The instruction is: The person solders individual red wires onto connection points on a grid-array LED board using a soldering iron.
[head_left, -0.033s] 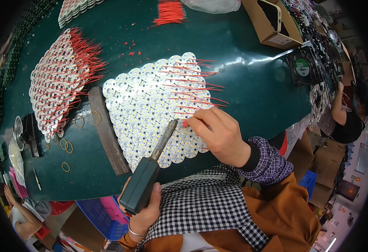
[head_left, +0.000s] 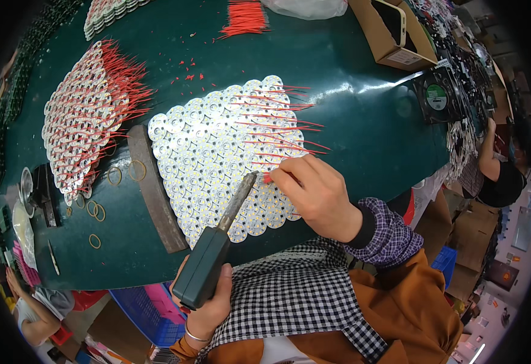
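My left hand [head_left: 215, 306] is wrapped round the dark green handle of a soldering iron [head_left: 201, 267]. Its metal tip rests at or just above a panel of round white LED boards [head_left: 201, 155], near the panel's right part. Close to the tip, my right hand [head_left: 323, 197] is closed in a pinch on red wire [head_left: 268, 179], most of it hidden by the fingers. Several thin red wires [head_left: 283, 127] lie across the panel's right side, their ends sticking out past its edge.
A dark metal bar [head_left: 153, 188] lies along the panel's left edge. Further left are rubber bands [head_left: 137, 171] and stacked wired panels [head_left: 80, 121]. A red wire bundle [head_left: 245, 17] lies at the back; a cardboard box [head_left: 408, 54] and a fan [head_left: 438, 94] stand right.
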Demonstrator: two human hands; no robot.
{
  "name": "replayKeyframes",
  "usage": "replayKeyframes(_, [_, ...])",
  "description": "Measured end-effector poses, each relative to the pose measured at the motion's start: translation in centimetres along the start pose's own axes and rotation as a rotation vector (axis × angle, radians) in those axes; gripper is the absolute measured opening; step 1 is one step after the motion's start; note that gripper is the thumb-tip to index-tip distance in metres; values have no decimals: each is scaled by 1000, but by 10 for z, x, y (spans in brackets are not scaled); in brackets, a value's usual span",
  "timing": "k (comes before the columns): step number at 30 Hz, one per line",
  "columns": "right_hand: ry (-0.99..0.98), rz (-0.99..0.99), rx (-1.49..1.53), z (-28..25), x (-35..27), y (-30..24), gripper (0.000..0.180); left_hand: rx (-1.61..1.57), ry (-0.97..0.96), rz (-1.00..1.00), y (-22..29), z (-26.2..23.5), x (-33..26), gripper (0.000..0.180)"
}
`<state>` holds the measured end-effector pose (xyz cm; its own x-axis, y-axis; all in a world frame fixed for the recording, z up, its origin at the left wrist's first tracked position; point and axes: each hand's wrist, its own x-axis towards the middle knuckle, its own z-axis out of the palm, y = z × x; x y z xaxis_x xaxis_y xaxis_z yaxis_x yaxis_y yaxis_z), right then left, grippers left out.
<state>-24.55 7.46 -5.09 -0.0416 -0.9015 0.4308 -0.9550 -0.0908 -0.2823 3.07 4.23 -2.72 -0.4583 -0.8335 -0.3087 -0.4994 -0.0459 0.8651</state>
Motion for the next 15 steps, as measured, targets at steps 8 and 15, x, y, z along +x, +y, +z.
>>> replayKeyframes(8, [-67, -9, -66, -4, 5, -2, 11, 14, 16, 78, 1, -1, 2, 32])
replayKeyframes(15, [-28, -56, -2, -6, 2, 1, 12, 1, 12, 68, 1, -1, 1, 32])
